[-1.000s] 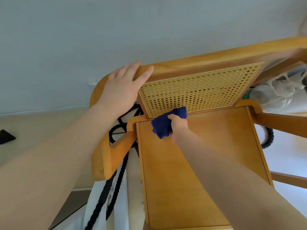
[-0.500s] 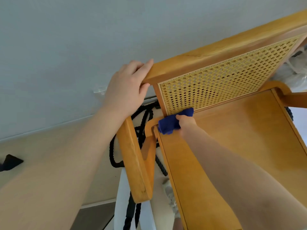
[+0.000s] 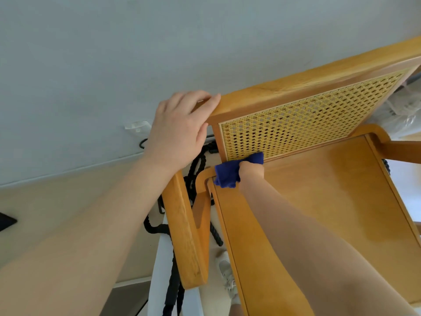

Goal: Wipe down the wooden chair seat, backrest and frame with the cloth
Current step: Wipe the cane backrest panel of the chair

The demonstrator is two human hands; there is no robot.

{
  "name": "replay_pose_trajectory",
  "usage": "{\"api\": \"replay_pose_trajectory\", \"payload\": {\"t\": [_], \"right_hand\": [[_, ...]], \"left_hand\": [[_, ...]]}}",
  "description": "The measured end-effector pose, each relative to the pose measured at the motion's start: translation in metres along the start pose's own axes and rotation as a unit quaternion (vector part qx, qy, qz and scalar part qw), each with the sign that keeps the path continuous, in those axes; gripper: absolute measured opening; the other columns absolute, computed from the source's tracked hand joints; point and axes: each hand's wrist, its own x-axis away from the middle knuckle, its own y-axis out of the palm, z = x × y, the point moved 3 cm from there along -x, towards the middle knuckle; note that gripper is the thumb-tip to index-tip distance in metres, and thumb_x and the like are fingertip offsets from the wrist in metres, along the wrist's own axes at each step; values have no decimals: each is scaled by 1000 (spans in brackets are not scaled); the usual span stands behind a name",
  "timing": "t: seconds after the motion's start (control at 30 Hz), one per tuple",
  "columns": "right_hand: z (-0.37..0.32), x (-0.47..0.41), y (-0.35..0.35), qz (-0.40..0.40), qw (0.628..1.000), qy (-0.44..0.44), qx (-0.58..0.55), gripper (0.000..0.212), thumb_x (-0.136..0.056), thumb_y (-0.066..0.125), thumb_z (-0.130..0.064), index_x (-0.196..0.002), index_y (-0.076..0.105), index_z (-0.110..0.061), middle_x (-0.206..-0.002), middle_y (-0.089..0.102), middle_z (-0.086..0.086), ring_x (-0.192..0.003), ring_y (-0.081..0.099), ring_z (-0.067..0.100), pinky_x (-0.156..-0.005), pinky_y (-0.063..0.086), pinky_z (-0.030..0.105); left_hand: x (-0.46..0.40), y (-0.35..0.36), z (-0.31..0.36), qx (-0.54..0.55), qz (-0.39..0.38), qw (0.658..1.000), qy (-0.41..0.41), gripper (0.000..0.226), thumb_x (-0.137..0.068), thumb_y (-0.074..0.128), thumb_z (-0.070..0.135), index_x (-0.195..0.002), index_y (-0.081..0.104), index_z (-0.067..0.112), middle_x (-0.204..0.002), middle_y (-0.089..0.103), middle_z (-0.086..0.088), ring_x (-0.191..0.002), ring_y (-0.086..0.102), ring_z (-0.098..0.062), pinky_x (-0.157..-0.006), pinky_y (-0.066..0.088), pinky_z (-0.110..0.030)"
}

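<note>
The right hand (image 3: 250,171) is down in the back left corner of the chair seat (image 3: 319,201), fingers curled shut around a bunched dark blue cloth (image 3: 227,173). The cloth is pressed right where the seat meets the foot of the backrest, its top edge touching the bottom rail of the woven cane panel (image 3: 307,124) and its lower edge spilling over the groove at the seat's left border. The left hand (image 3: 180,131) is up at the top left corner of the backrest frame (image 3: 284,87), palm flat against the corner, fingers laid together over the top rail and the thumb down along the side post; it steadies the frame more than it clamps it. The two hands are well apart, one high on the rail, one low on the seat. The left armrest (image 3: 184,236) runs toward the camera below the left forearm, curved at its back end just beside the cloth. Part of the right armrest (image 3: 401,150) shows at the far edge. Behind and under the left armrest lies a thick black rope (image 3: 198,165), looped on the pale floor (image 3: 57,208) against the grey-white wall (image 3: 136,53). A white shoe (image 3: 225,277) shows on the floor beneath the seat edge, and a dark object (image 3: 5,221) sits at the left border, too cropped to identify.
</note>
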Motion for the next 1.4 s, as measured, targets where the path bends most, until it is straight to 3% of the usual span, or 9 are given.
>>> {"api": "replay_pose_trajectory", "payload": {"t": [0.07,0.23,0.43,0.7,0.9,1.0,1.1,1.3,1.4], "right_hand": [[-7,4,3,5,999,-28,-28,45,-90,52,-11,-133,37,-13,-115,53,12,-102,55,31,-92,47,46],[-25,24,7,-38,988,-122,-90,30,-92,49,-11,-120,41,-19,-107,54,8,-97,57,30,-88,47,46],[-13,15,3,21,999,13,-44,38,-96,43,-17,-133,39,-8,-131,50,14,-107,52,25,-83,42,35],[-62,63,9,-76,987,-113,-88,16,-95,43,-12,-111,41,-11,-97,54,8,-88,56,26,-78,48,39],[-54,60,10,-40,990,-133,-38,30,-97,43,-13,-126,36,-12,-118,54,10,-100,57,28,-85,48,41],[-49,50,6,0,998,-57,-32,34,-98,39,-13,-131,36,-10,-126,51,12,-104,53,28,-79,41,33],[-54,53,3,-9,999,-47,6,37,-94,41,-8,-130,42,-3,-130,51,17,-88,49,20,-69,40,28],[-71,91,11,-87,952,-292,12,24,-95,47,-11,-118,38,-13,-115,55,8,-99,56,22,-89,47,36],[-69,81,-8,-116,894,-401,163,32,-95,47,-11,-126,40,-11,-105,54,0,-93,55,17,-78,43,26]], "left_hand": [[0,-1,1,-2,10,1000,11,44,-81,54,6,-125,55,12,-118,59,-10,-107,51,-32,-86,40,-46],[1,-2,2,-3,31,999,44,45,-76,60,-1,-119,60,10,-118,60,-10,-104,40,-24,-80,41,-43],[3,0,3,-18,24,997,67,42,-80,54,2,-121,59,12,-118,61,-7,-105,45,-26,-82,41,-42],[3,-1,5,-15,24,996,81,37,-82,51,7,-116,64,14,-118,62,-9,-102,51,-31,-79,44,-43],[4,1,8,-30,15,995,98,37,-82,53,3,-116,63,10,-116,63,-6,-99,56,-29,-76,44,-38],[4,1,8,-32,15,995,96,38,-81,54,2,-117,62,10,-117,63,-5,-99,54,-28,-76,44,-39],[3,1,8,-38,20,994,98,38,-81,54,1,-117,61,10,-116,62,-5,-99,51,-27,-75,45,-40],[-1,-1,11,-51,23,994,93,35,-80,51,3,-112,64,9,-112,64,-6,-95,52,-28,-70,45,-39],[0,-1,15,-75,21,993,87,37,-78,50,0,-113,62,8,-112,64,-7,-96,49,-27,-70,46,-39]]}}
